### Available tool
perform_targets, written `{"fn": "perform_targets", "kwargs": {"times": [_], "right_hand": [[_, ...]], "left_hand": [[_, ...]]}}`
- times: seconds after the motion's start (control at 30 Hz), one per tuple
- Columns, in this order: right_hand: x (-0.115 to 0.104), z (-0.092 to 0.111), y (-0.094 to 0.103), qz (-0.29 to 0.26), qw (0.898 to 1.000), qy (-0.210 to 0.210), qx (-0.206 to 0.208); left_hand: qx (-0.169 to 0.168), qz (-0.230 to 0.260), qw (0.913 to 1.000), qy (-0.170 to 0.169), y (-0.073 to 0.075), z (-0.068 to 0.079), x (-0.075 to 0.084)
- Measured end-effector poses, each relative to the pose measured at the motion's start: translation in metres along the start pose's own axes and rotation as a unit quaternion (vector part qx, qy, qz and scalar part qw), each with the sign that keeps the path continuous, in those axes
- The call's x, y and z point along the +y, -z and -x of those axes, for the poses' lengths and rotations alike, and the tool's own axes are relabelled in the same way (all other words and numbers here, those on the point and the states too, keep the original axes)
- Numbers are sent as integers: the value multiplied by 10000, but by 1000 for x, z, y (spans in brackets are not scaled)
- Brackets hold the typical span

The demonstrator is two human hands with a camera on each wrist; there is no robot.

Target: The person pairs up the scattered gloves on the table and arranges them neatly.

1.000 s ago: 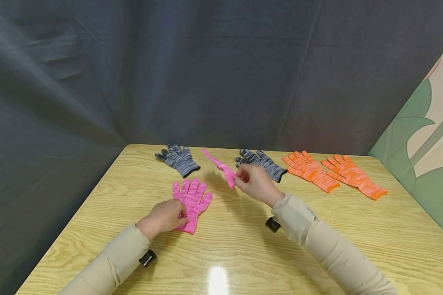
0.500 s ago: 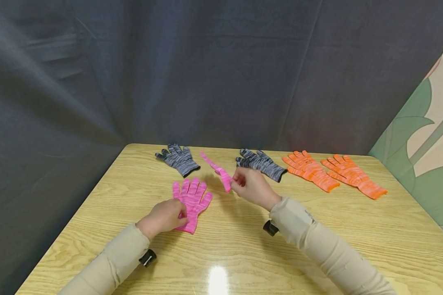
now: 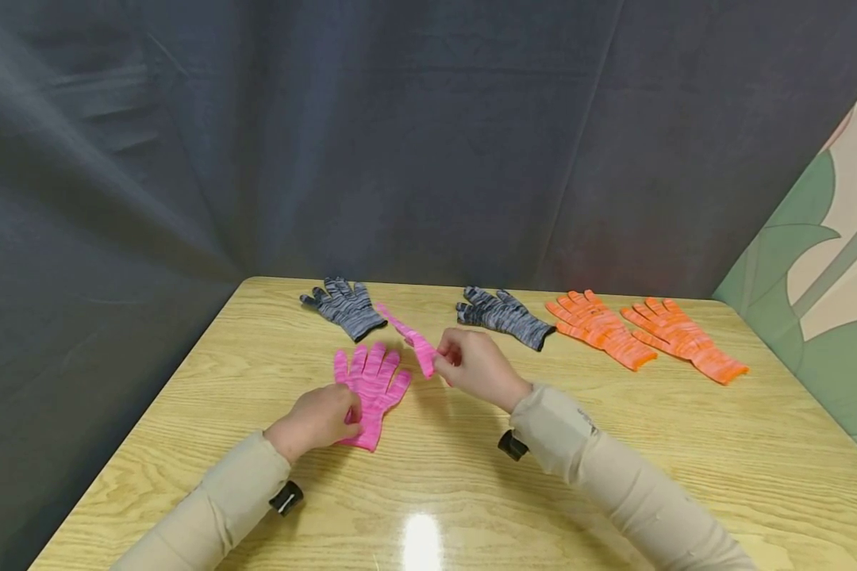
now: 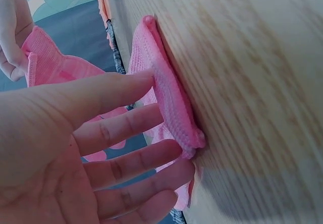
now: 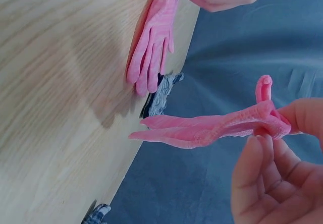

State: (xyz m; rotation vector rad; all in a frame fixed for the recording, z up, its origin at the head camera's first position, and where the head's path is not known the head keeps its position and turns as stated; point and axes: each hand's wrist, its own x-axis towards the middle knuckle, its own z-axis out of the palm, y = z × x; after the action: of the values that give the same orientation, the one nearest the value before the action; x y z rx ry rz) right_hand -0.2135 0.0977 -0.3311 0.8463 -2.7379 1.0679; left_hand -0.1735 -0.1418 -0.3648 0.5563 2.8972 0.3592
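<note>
A pink knit glove (image 3: pixel 374 381) lies palm-flat on the table, fingers pointing away. My left hand (image 3: pixel 321 418) rests over its cuff; in the left wrist view the thumb and fingertips touch the cuff edge (image 4: pixel 171 93) with the fingers loosely bent. My right hand (image 3: pixel 480 369) pinches a second pink glove (image 3: pixel 416 345) by its cuff, between thumb and fingers. That glove hangs tilted above the table, its fingers (image 5: pixel 171 130) reaching toward the far left. Its cuff is bunched at my right fingertips in the right wrist view.
Two grey-black gloves lie along the back, one at left (image 3: pixel 347 309) and one in the middle (image 3: pixel 507 316). Two orange gloves, a nearer-centre one (image 3: pixel 600 329) and an outer one (image 3: pixel 685 341), lie at back right. A dark curtain (image 3: pixel 414 143) hangs behind the wooden table (image 3: pixel 614 444).
My right hand has moved left and a little nearer with the pink glove, approaching the glove on the table. The middle grey-black glove is now uncovered. My left hand has stayed put.
</note>
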Motion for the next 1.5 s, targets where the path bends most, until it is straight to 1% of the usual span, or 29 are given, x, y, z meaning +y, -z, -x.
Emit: {"fn": "perform_targets", "kwargs": {"times": [0.1, 0.17, 0.37, 0.4, 0.5, 0.57, 0.63, 0.73, 0.8, 0.83, 0.9, 0.97, 1.03, 1.13, 1.27, 1.4, 1.5], "right_hand": [[-2, 0, -3, -22, 10000, 3, -26], [-3, 0, -4, -51, 10000, -3, -37], [-6, 0, -9, -126, 9999, -58, -101], [-6, 0, -10, -137, 9998, -56, -114], [-8, 0, -13, -156, 9998, -37, -148], [-9, 0, -16, -176, 9997, -17, -166], [-11, -1, -18, -171, 9997, 6, -151], [-14, -1, -22, -175, 9998, 8, -129], [-16, -1, -25, -155, 9998, -4, -104], [-17, -1, -27, -126, 9999, 1, -80], [-19, -1, -31, -67, 10000, 35, -20], [-22, -2, -34, 2, 10000, 58, 54], [-25, -3, -38, 36, 9999, 62, 94], [-28, -4, -44, 11, 10000, -7, 79], [-29, -6, -49, 78, 9999, -14, 67], [-29, -8, -52, 119, 9999, 48, 70], [-29, -9, -55, 150, 9999, 62, 51]], "left_hand": [[31, 58, 10000, 2, 0, -1, 0], [141, 97, 9999, 0, 1, -3, 1], [785, 268, 9965, -109, 5, -9, 5], [856, 413, 9954, -113, 5, -10, 6], [931, 1081, 9897, -75, 7, -14, 9], [930, 1549, 9835, -73, 8, -16, 10], [930, 1995, 9755, -35, 9, -20, 11], [1024, 2441, 9643, 17, 9, -23, 10], [1112, 2610, 9589, 88, 9, -24, 9], [1184, 2612, 9580, 101, 9, -24, 9], [1267, 2528, 9591, 137, 10, -24, 7], [1302, 2351, 9631, 173, 11, -23, 5], [1309, 2063, 9694, 250, 10, -20, 1], [1137, 1697, 9781, 395, 8, -15, -4], [742, 1183, 9888, 518, 3, -8, -9], [434, 804, 9944, 534, -1, -1, -12], [352, 642, 9961, 503, -3, 1, -12]]}}
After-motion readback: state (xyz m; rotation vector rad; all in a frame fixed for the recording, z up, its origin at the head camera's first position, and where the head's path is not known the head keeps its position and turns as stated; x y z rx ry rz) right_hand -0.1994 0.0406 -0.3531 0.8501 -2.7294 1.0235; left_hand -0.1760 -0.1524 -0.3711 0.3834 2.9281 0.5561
